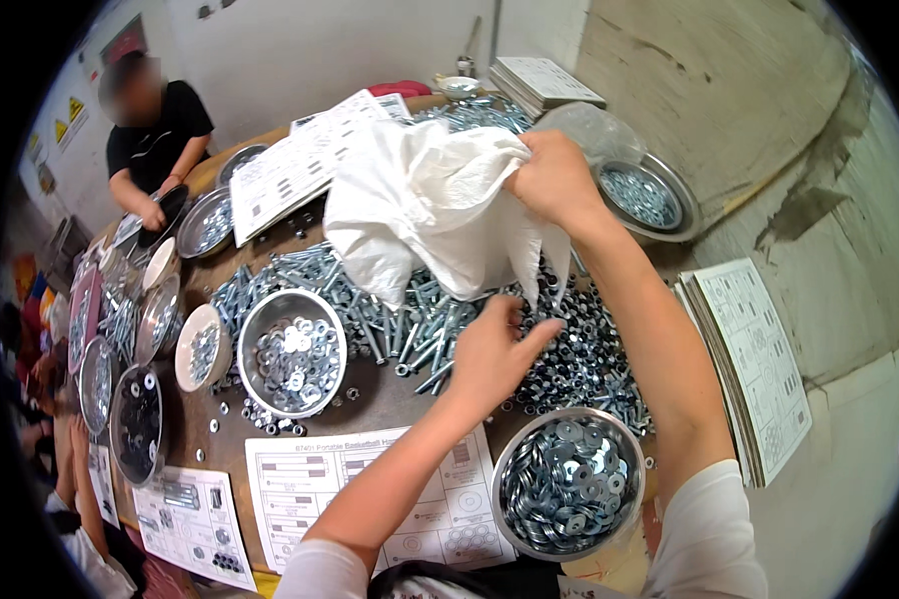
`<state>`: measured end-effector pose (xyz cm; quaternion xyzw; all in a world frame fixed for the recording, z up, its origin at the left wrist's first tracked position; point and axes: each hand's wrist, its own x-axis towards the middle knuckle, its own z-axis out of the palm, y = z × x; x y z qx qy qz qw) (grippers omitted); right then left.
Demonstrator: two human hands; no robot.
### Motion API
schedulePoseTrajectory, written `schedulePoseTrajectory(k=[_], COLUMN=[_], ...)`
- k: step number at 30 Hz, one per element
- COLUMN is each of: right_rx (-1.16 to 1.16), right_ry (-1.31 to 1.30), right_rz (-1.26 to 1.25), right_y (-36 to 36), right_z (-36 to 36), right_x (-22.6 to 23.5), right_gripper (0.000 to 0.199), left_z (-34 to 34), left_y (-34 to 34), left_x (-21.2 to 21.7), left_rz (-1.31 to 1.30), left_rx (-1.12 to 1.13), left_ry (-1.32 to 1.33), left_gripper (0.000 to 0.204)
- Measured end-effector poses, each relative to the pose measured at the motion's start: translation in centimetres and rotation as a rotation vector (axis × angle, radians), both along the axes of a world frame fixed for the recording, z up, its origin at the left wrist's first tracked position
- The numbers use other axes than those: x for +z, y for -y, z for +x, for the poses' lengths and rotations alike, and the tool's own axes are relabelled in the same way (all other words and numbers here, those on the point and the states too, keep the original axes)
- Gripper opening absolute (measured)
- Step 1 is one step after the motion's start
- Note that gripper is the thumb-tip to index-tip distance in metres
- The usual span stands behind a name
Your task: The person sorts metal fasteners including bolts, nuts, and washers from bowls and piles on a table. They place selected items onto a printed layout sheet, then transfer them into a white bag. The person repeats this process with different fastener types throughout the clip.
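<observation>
The brown table (380, 399) lies under everything, its near edge at the wearer's body; a narrow bare strip shows between the middle bowl and the left forearm (400, 479). At the far left, a co-worker (175, 130) in a dark top is at the table's edge. The white sack (410, 200) is bunched at the far middle, above the heaps, hiding some of them. A stack of printed cards (285, 190) crowds its left side; another card stack (754, 359) is right of the right forearm (659, 339). A printed sheet (315, 459) lies near, partly behind the left forearm. Washers fill the near bowl (499, 489), between the forearms, and lie in the middle bowl (290, 305), to the left. The right hand (559, 180) pinches the sack's right edge between its fingers; the left hand (494, 359) hovers below, thumb and fingers spread. Bolts (300, 275) heap left of centre, smaller dark nuts (579, 359) right.
</observation>
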<state>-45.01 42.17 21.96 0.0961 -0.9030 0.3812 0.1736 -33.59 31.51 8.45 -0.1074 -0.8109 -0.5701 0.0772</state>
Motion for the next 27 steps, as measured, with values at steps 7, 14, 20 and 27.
schedulePoseTrajectory(k=[7, 14, 20, 27], right_rx=[-0.016, 0.049, -0.034, 0.324], right_ry=[-0.111, 0.070, 0.130, 0.261], right_rz=[0.285, 0.251, -0.115, -0.819], right_y=[0.7, 2.4, 3.5, 11.2], right_z=[-5.0, -6.3, -9.1, -6.9], right_x=[2.2, 4.0, 6.2, 6.4], right_gripper=[0.028, 0.031, 0.027, 0.028], left_z=[-8.4, -11.0, -10.3, -12.1], left_y=[0.9, 5.8, 10.3, 9.8], left_x=[1.9, 9.8, 13.9, 5.1], left_rz=[0.061, 0.349, 0.145, -0.274], left_rx=[-0.107, -0.102, 0.057, 0.465], left_ry=[0.141, 0.225, -0.185, -0.409], left_gripper=[0.058, 0.048, 0.045, 0.121])
